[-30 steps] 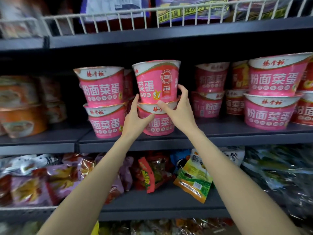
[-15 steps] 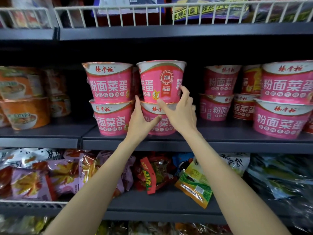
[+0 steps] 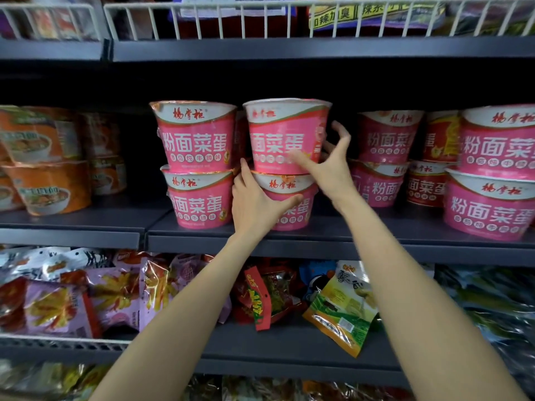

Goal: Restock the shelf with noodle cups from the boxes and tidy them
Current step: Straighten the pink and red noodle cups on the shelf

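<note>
On the dark shelf (image 3: 333,246), two pink noodle cups are stacked in the middle. My left hand (image 3: 254,204) grips the lower cup (image 3: 302,211), thumb across its front and fingers up its left side. My right hand (image 3: 330,172) wraps the upper cup (image 3: 278,134), with the thumb on the front and the fingers curled round its right side. The hand is blurred. A matching stack of two pink cups (image 3: 197,140) stands touching on the left. More pink cups (image 3: 492,204) stand stacked to the right.
Orange noodle cups (image 3: 43,180) fill the shelf's left part. Red cups (image 3: 425,183) sit behind the pink ones at the right. Snack bags (image 3: 86,299) crowd the shelf below my arms. A white wire rail (image 3: 231,18) fronts the shelf overhead.
The upper cup has turned, so its big lettering now faces front instead of the round logo. My right hand rose from the seam between the cups onto the upper cup's right side.
</note>
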Demonstrator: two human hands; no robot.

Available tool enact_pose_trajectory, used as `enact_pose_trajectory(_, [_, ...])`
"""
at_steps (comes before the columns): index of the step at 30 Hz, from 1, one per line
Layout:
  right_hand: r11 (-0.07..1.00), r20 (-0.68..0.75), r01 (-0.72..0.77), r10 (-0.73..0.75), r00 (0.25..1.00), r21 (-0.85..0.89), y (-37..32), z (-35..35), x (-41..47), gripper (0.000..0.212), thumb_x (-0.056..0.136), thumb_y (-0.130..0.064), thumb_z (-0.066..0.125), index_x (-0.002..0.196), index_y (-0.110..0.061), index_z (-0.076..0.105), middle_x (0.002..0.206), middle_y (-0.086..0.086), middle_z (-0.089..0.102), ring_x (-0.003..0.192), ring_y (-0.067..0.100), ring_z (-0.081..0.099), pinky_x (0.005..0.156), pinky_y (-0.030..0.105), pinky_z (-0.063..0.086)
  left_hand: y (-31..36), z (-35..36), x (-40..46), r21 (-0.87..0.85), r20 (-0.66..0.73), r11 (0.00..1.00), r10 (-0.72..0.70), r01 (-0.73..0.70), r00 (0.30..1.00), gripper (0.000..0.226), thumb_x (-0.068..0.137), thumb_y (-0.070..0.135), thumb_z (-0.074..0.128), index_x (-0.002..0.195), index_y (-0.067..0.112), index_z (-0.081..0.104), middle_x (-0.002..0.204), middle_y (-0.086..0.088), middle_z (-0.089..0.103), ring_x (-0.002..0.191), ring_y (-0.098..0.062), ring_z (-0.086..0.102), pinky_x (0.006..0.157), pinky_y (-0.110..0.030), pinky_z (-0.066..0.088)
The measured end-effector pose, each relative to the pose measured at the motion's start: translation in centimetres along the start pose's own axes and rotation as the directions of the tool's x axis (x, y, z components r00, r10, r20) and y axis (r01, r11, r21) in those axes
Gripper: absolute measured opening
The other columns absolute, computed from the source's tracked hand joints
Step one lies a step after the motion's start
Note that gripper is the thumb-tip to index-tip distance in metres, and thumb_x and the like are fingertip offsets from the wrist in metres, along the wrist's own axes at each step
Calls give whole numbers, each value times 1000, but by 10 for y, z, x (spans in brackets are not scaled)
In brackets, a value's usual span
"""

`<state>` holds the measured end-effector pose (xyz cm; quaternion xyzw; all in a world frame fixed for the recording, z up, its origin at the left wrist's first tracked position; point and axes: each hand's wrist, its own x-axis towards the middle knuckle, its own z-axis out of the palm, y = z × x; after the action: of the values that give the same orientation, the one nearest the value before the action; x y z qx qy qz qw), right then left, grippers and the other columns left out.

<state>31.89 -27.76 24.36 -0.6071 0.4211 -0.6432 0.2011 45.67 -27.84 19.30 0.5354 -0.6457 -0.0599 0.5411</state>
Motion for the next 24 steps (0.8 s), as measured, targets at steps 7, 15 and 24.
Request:
enact_pose_trajectory(7, [994,18,-46,48,999,-102,2,-21,7,90,72,-61,69,146,-29,29,139,5,41,127,19,43,106,44,40,0,1,-1,20,3,1000,-2,2,1000,134,56,71,73,150,17,-6,151,-11,25,136,-27,30,106,-46,32])
enact_pose_trajectory(15, [842,-141,20,-114,983,-540,-19,17,-1,125,61,-68,73,151,-26,-4,138,17,37,123,34,47,103,54,36,1,0,-4,52,-13,999,7,-7,1000,135,56,74,70,150,13,-3,150,-11,29,136,-25,32,107,-42,31])
enact_pose_trajectory(24, [990,14,59,-57,998,-131,-6,14,8,107,64,-47,84,145,-29,16,134,-1,49,115,12,54,99,45,48,-4,-5,-2,-19,14,1000,-12,12,1000,133,56,72,72,150,17,-5,149,-8,32,135,-25,35,107,-46,35])
